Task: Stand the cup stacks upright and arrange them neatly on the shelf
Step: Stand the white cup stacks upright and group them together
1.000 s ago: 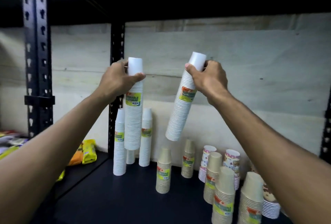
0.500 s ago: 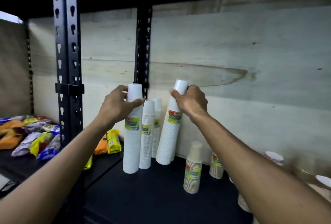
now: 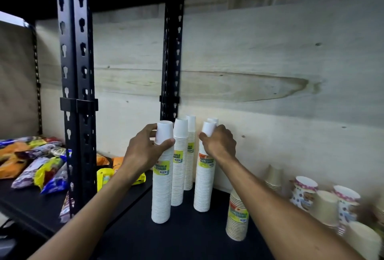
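Near the tops of two white cup stacks, we see both arms reaching forward: the left hand (image 3: 145,151) curls around the near stack (image 3: 162,187), the right hand (image 3: 220,145) around its neighbour (image 3: 204,185). Below each grip, the stack's long axis runs vertically, mouth down on the dark shelf (image 3: 187,237).

Blurred patterned cups (image 3: 305,194) at right, possibly cut off.

Two bare forearms enter from the lower frame corners, sleeveless as far as visible; left hand (image 3: 145,151) and right hand (image 3: 220,145) wear no gloves, rings or watch.
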Demonstrator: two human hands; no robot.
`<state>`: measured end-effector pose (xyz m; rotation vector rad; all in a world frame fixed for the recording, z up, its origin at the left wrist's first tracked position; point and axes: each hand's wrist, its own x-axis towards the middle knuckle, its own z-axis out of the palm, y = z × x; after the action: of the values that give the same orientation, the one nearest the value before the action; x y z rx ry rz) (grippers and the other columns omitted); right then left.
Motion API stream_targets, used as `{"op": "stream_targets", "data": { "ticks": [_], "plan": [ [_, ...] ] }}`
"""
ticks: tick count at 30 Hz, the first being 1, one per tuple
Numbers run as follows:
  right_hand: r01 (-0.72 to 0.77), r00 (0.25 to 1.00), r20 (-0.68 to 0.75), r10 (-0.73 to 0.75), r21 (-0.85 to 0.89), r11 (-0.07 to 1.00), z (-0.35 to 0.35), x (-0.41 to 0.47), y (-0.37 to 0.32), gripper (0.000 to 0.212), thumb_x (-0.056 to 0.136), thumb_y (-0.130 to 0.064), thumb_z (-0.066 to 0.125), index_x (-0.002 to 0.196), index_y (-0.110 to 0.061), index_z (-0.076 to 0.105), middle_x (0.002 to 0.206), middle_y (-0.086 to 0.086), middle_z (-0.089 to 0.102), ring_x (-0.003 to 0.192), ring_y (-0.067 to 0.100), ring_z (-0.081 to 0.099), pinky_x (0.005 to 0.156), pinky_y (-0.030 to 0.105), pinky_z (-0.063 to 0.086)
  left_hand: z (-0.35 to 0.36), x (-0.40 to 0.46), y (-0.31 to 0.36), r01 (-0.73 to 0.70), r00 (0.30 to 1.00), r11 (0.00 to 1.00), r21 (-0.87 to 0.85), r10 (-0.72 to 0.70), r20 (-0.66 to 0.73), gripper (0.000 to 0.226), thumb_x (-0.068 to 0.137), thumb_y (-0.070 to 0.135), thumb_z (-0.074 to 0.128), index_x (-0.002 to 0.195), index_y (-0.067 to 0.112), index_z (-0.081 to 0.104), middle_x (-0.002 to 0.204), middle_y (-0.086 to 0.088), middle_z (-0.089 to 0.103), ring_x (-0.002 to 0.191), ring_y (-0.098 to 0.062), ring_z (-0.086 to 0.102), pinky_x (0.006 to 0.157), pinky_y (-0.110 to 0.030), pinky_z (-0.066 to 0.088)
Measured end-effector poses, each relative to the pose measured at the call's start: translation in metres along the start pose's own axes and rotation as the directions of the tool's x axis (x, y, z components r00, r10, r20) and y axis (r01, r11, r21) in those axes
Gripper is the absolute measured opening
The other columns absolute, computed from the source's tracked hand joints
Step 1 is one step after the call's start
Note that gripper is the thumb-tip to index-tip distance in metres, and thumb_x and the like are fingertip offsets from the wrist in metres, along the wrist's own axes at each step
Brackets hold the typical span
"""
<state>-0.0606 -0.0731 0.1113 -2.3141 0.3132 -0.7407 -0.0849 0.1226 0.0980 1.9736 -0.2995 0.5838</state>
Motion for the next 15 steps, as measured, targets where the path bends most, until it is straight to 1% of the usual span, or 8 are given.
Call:
{"op": "stream_targets", "data": {
  "ticks": [3, 5, 8, 11, 15],
  "plan": [
    [0.002, 1.0, 0.0, -0.002, -0.018, 1.0, 0.0006, 0.0026, -0.0014, 0.057, 0.089, -0.048, 0.062, 0.125, -0.006, 0.048, 0.129, 0.014, 0.054, 0.117, 0.035, 0.055, 0.084, 0.035, 0.044, 0.0024, 0.0021, -0.0021, -0.007, 1.0, 1.0, -0.004, 0.007, 0.018, 0.061, 0.082, 0.036, 0.075, 0.136, 0.022, 0.05, 0.128, 0.0, 0.062, 0.091, -0.013, 0.062, 0.052, -0.011, 0.042],
    [0.003, 1.0, -0.007, -0.003, -0.026, 1.0, 0.0006, 0.0032, -0.0003, 0.058, 0.089, -0.049, 0.063, 0.125, -0.006, 0.048, 0.129, 0.015, 0.054, 0.117, 0.035, 0.055, 0.085, 0.035, 0.045, 0.0029, 0.0024, -0.0025, -0.015, 0.999, 1.0, 0.003, 0.015, 0.029, 0.061, 0.082, 0.036, 0.074, 0.137, 0.022, 0.05, 0.128, 0.0, 0.061, 0.091, -0.012, 0.062, 0.051, -0.01, 0.042],
    [-0.005, 1.0, -0.004, 0.005, -0.037, 0.999, 0.0005, 0.0029, 0.002, 0.061, 0.089, -0.052, 0.063, 0.126, -0.007, 0.046, 0.129, 0.015, 0.053, 0.116, 0.035, 0.056, 0.084, 0.035, 0.045, 0.0043, 0.0031, -0.005, -0.025, 0.998, 1.0, -0.003, 0.025, 0.06, 0.064, 0.081, 0.039, 0.074, 0.137, 0.024, 0.048, 0.129, 0.0, 0.061, 0.095, -0.014, 0.062, 0.059, -0.015, 0.045],
    [0.002, 1.0, 0.013, -0.001, -0.029, 1.0, 0.001, 0.0031, 0.002, 0.063, 0.087, -0.054, 0.063, 0.126, -0.008, 0.046, 0.127, 0.014, 0.054, 0.114, 0.035, 0.057, 0.082, 0.035, 0.045, 0.0045, 0.0009, -0.0059, -0.028, 0.996, 1.0, 0.011, 0.027, 0.083, 0.069, 0.08, 0.041, 0.076, 0.139, 0.025, 0.044, 0.132, -0.001, 0.059, 0.096, -0.013, 0.06, 0.065, -0.02, 0.046],
    [0.029, 0.999, 0.029, -0.027, -0.04, 0.999, 0.0025, 0.0032, 0.0009, 0.066, 0.084, -0.056, 0.065, 0.127, -0.009, 0.046, 0.126, 0.013, 0.056, 0.113, 0.033, 0.058, 0.082, 0.037, 0.047, 0.003, -0.0007, -0.0087, -0.047, 0.994, 0.998, 0.044, 0.042, 0.103, 0.077, 0.077, 0.034, 0.08, 0.142, 0.025, 0.04, 0.137, -0.001, 0.056, 0.095, -0.013, 0.058, 0.073, -0.026, 0.047]
  ]
}}
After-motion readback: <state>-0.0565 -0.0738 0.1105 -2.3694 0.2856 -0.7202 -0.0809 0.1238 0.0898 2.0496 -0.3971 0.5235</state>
